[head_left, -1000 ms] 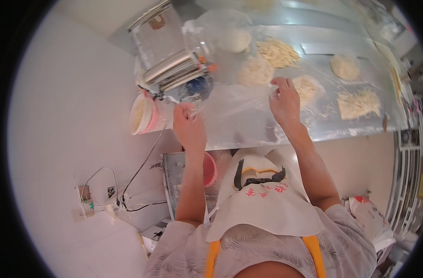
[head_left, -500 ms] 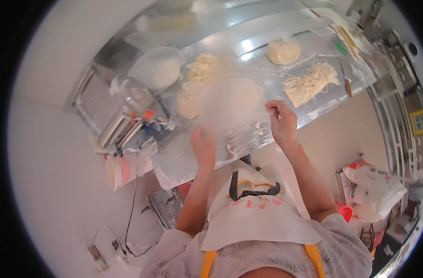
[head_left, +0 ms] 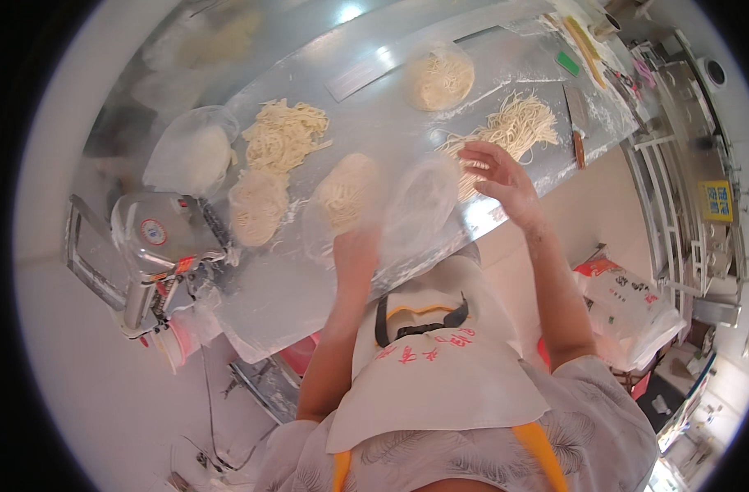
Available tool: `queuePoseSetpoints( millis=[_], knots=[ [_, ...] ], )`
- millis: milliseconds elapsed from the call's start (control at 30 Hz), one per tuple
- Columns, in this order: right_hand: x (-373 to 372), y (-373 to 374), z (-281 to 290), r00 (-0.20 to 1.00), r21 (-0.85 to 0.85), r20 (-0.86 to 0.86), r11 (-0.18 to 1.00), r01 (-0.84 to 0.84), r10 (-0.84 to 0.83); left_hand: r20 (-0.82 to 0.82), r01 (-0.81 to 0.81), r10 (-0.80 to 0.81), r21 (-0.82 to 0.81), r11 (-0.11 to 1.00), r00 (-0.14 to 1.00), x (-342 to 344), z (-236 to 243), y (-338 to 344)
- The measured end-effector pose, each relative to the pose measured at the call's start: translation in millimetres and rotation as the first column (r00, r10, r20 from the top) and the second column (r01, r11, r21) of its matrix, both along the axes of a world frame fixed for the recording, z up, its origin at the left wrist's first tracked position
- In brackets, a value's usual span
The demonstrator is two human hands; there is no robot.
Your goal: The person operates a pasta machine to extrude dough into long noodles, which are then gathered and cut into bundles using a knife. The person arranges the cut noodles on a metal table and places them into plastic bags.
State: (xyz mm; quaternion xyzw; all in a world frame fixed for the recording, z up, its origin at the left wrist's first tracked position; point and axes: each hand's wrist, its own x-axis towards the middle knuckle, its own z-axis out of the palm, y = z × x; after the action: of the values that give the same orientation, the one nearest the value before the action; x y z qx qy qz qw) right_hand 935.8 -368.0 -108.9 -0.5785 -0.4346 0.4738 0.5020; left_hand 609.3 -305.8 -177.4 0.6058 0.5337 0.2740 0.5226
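My left hand [head_left: 356, 250], blurred, reaches to the near side of a noodle bundle in a clear plastic bag [head_left: 345, 193]. Its fingertips are hidden, so I cannot tell what it grips. To its right is a hazy, clear plastic bag [head_left: 428, 193], with no noodles showing in it. My right hand [head_left: 504, 182] hovers at the near-left end of a spread of loose noodles [head_left: 518, 127]. Its fingers and thumb are apart, with nothing seen between them. Farther left, another bundle of noodles [head_left: 258, 207] lies beside a pile of wider noodles [head_left: 284, 135].
A metal noodle machine [head_left: 165, 234] stands at the table's left end, by a bag of white flour [head_left: 209, 156]. Bagged noodles [head_left: 442, 78] sit at the back. A wooden-handled knife [head_left: 577, 135] lies right of the loose noodles. White sacks [head_left: 625, 307] stand on the floor.
The view has turned, shifting the table leftward in the picture. My right hand has come off the hazy plastic and opened near the loose noodles. My left hand is now by the bagged bundle.
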Motion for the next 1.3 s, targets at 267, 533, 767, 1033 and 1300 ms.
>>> queuePoseSetpoints(
  millis=[267, 533, 767, 1033, 1300],
  knots=[
    [187, 57, -115, -0.122, -0.518, 0.838, 0.705, -0.485, 0.532, -0.148, -0.339, 0.308, -0.514, 0.788, 0.94, 110, 31, 0],
    [229, 84, -138, -0.07, -0.501, 0.782, 0.559, -0.66, 0.619, -0.003, -0.353, 0.41, -0.515, 0.781, 0.912, 169, 49, 33],
    [235, 85, -143, -0.255, -0.642, 0.687, 0.405, -0.65, 0.68, 0.03, -0.419, 0.496, -0.492, 0.763, 0.868, 198, 42, 29],
    [273, 97, -44, 0.284, -0.546, 0.612, 0.655, -0.523, 0.738, -0.033, -0.367, 0.389, -0.413, 0.834, 0.921, 207, -12, 36],
    [305, 95, 89, 0.687, -0.316, 0.486, 0.841, -0.439, 0.541, -0.593, -0.181, 0.199, 0.09, 0.979, 0.781, 217, -18, 20]
  ],
)
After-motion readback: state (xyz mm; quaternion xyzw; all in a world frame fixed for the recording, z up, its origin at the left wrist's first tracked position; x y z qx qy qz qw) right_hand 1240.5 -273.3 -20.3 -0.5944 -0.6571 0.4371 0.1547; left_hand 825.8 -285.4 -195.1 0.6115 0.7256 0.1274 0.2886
